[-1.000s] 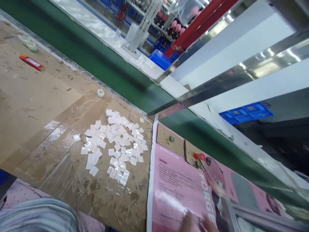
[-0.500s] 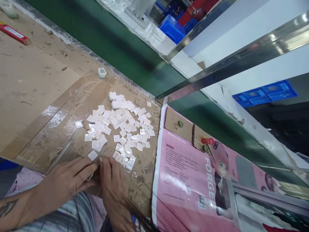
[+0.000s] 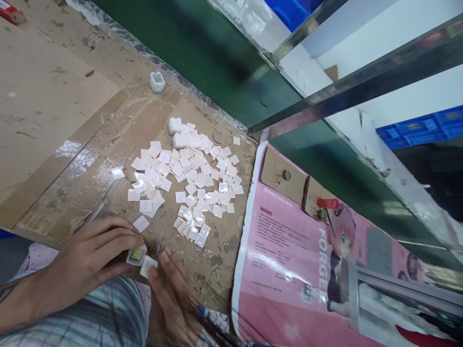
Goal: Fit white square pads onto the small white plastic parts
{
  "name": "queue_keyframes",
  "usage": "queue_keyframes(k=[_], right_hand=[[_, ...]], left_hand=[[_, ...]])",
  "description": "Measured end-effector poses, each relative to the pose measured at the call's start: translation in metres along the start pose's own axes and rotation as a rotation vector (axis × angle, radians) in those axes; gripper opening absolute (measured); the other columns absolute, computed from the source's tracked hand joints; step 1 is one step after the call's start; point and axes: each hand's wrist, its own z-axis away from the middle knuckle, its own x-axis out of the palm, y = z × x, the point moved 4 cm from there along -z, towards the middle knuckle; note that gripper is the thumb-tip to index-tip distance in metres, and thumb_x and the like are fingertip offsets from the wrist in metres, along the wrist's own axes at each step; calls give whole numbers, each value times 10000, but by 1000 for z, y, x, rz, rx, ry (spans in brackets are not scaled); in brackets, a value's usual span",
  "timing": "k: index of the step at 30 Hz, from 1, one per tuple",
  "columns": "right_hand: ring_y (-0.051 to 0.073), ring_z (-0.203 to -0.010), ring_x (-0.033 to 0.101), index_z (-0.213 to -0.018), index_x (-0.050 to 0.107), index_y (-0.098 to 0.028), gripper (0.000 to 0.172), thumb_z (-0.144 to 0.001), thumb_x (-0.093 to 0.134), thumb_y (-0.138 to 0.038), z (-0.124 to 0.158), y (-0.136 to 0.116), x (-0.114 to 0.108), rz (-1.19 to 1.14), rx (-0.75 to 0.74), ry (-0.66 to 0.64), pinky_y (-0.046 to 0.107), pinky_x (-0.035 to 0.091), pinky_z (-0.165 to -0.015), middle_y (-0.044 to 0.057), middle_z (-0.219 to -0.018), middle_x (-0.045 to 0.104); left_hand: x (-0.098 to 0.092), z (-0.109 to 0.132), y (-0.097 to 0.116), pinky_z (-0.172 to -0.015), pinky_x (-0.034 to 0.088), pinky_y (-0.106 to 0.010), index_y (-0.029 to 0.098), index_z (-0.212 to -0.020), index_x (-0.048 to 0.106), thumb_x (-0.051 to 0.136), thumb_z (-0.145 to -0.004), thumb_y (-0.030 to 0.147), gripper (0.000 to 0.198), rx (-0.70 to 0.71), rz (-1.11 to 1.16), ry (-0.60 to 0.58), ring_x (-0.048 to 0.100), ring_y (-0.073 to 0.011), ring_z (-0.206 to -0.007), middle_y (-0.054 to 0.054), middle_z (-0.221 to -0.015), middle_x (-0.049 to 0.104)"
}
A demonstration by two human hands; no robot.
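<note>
My left hand is closed around a small, squarish translucent box with yellow-green bits inside, its open face turned up. Right beside it, my right hand pinches a thin white square piece between thumb and fingers. Both hands are at the near edge of the cardboard-covered table. Just beyond them lies a loose spread of several similar white squares, some glossy. Two white lumpy blocks sit at the far end of that spread.
An open whitish cup-like container stands near the green wall. Rightward lies a pink printed sheet bearing cardboard pieces and a red object. A red pencil-like stick is at the far left; metal bars slant overhead.
My hands have drawn slightly apart and lower, so the small box and the white square now show between them. The camera view has shifted, moving the table items within it.
</note>
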Motion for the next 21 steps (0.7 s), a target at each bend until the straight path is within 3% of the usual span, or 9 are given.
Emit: queue_keyframes(k=[4,9,12,18,21], right_hand=[[160,-779,758,-1111,715,-157,248,-949,537,-101,-3,-10,6,41,-195,-6,201,659,-721,18,-851,794],[169,-901,758,-1068,725,-128,295,-964,457,-63,2,-11,9,190,-305,-137,203,607,-904,33,-979,787],[172,-964,747,-1084,717,-119,327,-961,424,-39,9,-12,9,216,-294,-198,200,594,-936,32,-1021,778],[242,-947,749,-1263,649,-177,380,-944,464,-82,21,-13,9,291,-117,-183,265,691,-685,11,-1156,723],[257,-988,735,-1331,598,-155,422,-948,434,-90,25,-12,5,276,-114,-205,264,689,-709,33,-1211,699]], left_hand=[[2,1,-1,-1028,398,-257,226,-1220,563,412,-1051,204,227,0,48,-30,494,-159,-1180,7,-1150,656],[0,1,-2,-1044,390,-231,226,-1220,566,411,-1060,249,225,11,56,-21,486,-153,-1195,9,-1168,652],[0,2,-2,-1079,371,-209,209,-1231,573,446,-1053,223,219,44,58,-26,489,-130,-1202,7,-1174,655],[0,5,-3,-1076,428,-260,218,-1234,597,637,-936,239,302,95,-15,-9,564,-144,-1184,14,-1179,693],[0,8,-5,-1056,455,-274,236,-1233,599,658,-906,252,333,103,-27,-9,584,-149,-1193,21,-1179,710]])
